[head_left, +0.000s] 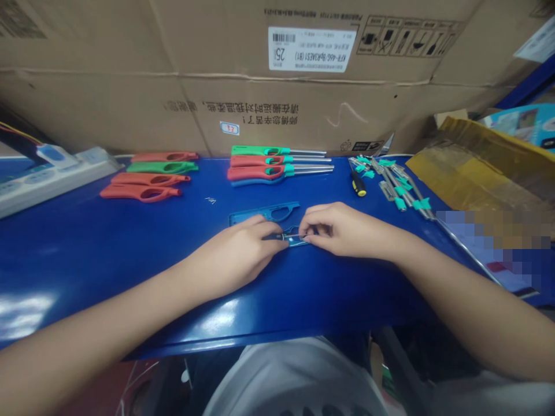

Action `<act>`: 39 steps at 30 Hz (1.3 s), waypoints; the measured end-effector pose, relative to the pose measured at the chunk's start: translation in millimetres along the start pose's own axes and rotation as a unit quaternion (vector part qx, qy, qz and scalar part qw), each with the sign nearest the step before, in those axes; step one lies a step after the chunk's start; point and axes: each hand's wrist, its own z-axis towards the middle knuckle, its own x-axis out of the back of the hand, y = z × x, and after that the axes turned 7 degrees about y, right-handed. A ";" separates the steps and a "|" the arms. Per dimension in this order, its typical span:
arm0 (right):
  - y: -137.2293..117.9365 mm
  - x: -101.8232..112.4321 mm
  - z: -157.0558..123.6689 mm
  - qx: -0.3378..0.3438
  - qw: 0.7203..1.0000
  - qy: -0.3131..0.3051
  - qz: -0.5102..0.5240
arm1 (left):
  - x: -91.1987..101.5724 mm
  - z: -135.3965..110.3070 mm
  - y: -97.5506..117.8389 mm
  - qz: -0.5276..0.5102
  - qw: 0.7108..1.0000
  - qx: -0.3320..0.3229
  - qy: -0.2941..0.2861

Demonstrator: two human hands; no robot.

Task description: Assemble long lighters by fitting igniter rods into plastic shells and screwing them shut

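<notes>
A blue half of a lighter casing (298, 242) lies low over the table between my hands, with a thin metal part (292, 236) along it. My left hand (240, 251) is closed around the casing's left end, covering most of it. At the right end, my right hand (347, 228) has thumb and forefinger pinched together at the metal part; its fingers hide what exactly they grip. Just behind my left hand rests another blue casing half (255, 214), its hollow inner side facing up.
Behind are a stack of lighters with metal tubes (260, 173), red and green casing halves (147, 186), and a few small pins (210, 200). To the right lie a screwdriver (358, 184), metal tubes with green pieces (403, 188) and a yellow-taped package (459, 167). A power strip (65, 176) sits left; a cardboard box (143, 104) walls the back.
</notes>
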 end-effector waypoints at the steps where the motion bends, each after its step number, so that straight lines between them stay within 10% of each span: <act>1: 0.0 0.0 -0.3 0.007 1.000 -0.004 -0.003 | 0.2 0.0 0.9 0.007 1.000 -0.002 -0.001; 39: 3.4 9.1 -1.4 0.021 0.996 -0.045 -0.078 | -2.1 0.6 3.0 0.040 0.999 -0.014 -0.004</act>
